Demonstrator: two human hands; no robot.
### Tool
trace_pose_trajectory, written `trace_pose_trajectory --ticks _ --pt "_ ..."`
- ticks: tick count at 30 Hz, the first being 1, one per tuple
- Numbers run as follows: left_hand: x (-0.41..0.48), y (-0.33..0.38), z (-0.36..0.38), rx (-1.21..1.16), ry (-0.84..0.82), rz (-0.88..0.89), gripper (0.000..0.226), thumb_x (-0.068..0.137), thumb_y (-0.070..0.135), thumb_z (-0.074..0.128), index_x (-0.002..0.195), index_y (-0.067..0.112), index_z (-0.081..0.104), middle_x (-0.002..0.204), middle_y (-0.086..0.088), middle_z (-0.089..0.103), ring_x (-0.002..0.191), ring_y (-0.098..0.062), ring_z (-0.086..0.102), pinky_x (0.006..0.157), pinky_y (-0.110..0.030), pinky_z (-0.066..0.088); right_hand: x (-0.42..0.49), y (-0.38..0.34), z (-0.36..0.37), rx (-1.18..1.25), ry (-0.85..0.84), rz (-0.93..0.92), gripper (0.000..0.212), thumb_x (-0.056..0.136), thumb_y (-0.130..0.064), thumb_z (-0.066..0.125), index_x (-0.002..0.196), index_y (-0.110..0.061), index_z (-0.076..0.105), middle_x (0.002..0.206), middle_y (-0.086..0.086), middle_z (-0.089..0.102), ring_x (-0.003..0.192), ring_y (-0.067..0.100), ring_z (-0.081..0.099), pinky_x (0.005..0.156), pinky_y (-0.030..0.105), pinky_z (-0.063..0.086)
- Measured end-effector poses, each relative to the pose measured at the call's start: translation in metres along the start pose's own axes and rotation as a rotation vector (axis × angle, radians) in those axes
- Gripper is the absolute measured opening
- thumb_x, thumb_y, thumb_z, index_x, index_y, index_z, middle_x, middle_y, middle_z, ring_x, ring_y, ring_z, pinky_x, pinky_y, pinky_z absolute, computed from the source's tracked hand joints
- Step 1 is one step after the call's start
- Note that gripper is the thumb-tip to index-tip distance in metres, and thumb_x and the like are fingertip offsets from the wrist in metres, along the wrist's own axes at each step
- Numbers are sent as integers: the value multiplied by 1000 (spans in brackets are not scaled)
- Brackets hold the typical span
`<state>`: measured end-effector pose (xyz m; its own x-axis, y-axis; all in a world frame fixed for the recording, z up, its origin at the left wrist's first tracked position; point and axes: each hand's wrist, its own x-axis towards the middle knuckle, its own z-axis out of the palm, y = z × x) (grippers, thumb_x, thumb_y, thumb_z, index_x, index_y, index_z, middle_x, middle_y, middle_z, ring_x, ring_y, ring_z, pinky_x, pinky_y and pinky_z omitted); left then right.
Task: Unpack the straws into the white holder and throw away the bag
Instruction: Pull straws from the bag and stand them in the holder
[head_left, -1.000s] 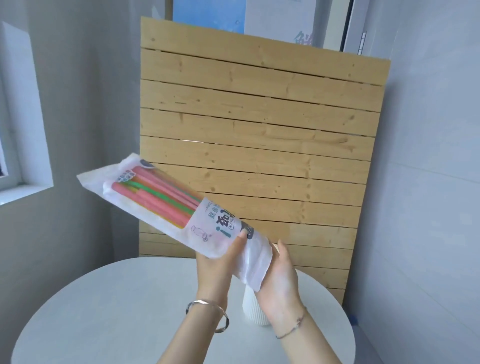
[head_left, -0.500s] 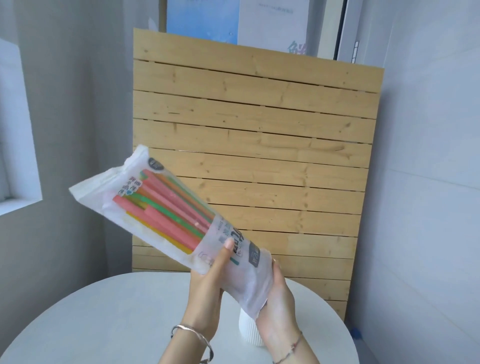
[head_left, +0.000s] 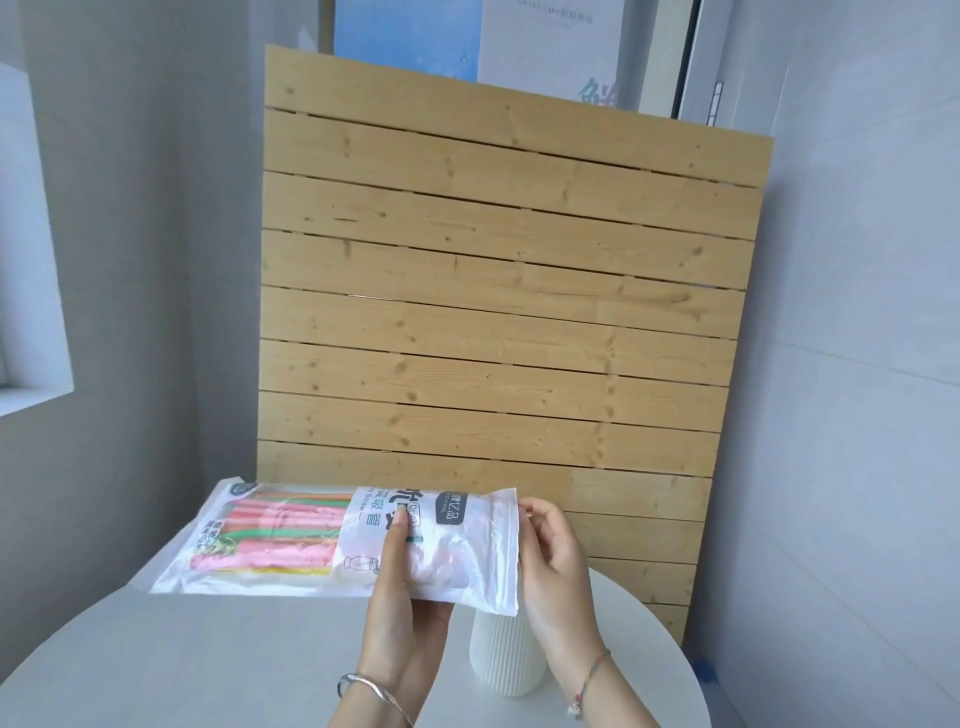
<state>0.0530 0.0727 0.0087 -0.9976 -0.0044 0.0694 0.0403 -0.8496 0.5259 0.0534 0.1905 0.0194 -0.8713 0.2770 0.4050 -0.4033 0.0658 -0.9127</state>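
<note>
A clear plastic bag (head_left: 457, 551) with printed labels lies level in the air above the table, full of pink, green, orange and yellow straws (head_left: 280, 530). My left hand (head_left: 400, 597) grips the bag near its middle, thumb on the front. My right hand (head_left: 556, 566) pinches the bag's right end at its sealed edge. Below the bag's right end a white ribbed holder (head_left: 506, 660) stands upright on the table, its top hidden behind the bag.
The round white table (head_left: 208, 660) fills the lower view, its edge curving at right. A tall wooden slat panel (head_left: 498, 312) leans against the wall behind it. Grey walls close in left and right, with a window ledge (head_left: 31, 400) at left.
The bag swung down from a steep tilt up-left to nearly level. My right hand shifted from under the bag's lower end to pinching its right edge.
</note>
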Motion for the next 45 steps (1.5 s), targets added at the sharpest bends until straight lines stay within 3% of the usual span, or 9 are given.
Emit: trace_pose_trajectory --ticks 7,13,18,21,23,30,38,42,45 --pt "4 -3 -5 -27 14 -52 25 88 36 60 80 21 79 95 -5 77 83 -16 74 64 -28 59 1 2 -2 -108 -115 -69 16 90 -12 55 96 -24 63 86 12 67 63 8 51 59 17 41" --pt "7 5 -14 12 84 -78 34 82 40 64 109 19 69 104 -3 76 95 -15 70 88 -33 51 7 -2 -13 -60 -69 -113 8 91 -10 56 87 -13 63 77 4 67 67 7 57 64 17 44" --pt "12 10 -26 -12 105 -49 32 87 38 61 111 18 67 109 -2 75 92 -12 72 82 -28 57 13 -6 -34 151 64 -38 9 86 -22 62 91 -14 63 62 -7 52 55 7 44 53 14 39" --pt "10 -1 -20 -17 90 -78 23 88 35 62 104 20 70 103 -1 76 86 -11 73 70 -26 59 10 -5 -25 241 -59 138 30 74 -39 68 94 -17 64 61 -5 51 53 9 42 52 22 35" --pt "8 -10 -15 -6 67 -94 24 89 34 61 105 18 70 103 -1 76 88 -11 73 71 -28 58 7 -1 -15 158 -154 160 25 80 -37 65 92 -15 67 62 -4 50 54 10 41 51 21 33" --pt "13 -4 -19 -43 136 -51 27 86 30 65 110 18 68 106 -1 74 93 -13 70 83 -30 56 23 -10 -32 192 181 43 29 96 -22 47 68 -13 48 48 -9 47 42 2 40 43 14 33" --pt "9 -20 -6 -23 92 -122 28 85 30 65 109 16 69 104 -3 75 92 -15 72 79 -31 56 23 -8 -20 74 -81 17 13 92 -24 56 88 -14 65 52 -13 48 46 1 39 46 13 31" --pt "17 -14 -10 -50 105 -119 21 88 28 62 103 15 69 94 -2 77 79 -12 74 63 -25 59 35 -15 -30 47 73 -62 34 97 -24 46 71 -11 64 49 -3 44 42 3 37 42 13 30" --pt "28 -2 -19 -16 194 -70 32 90 29 61 119 15 62 106 -3 72 87 -12 69 77 -26 58 52 -29 -50 100 279 -101 41 98 -28 42 62 -18 58 51 1 44 37 2 38 38 14 29"
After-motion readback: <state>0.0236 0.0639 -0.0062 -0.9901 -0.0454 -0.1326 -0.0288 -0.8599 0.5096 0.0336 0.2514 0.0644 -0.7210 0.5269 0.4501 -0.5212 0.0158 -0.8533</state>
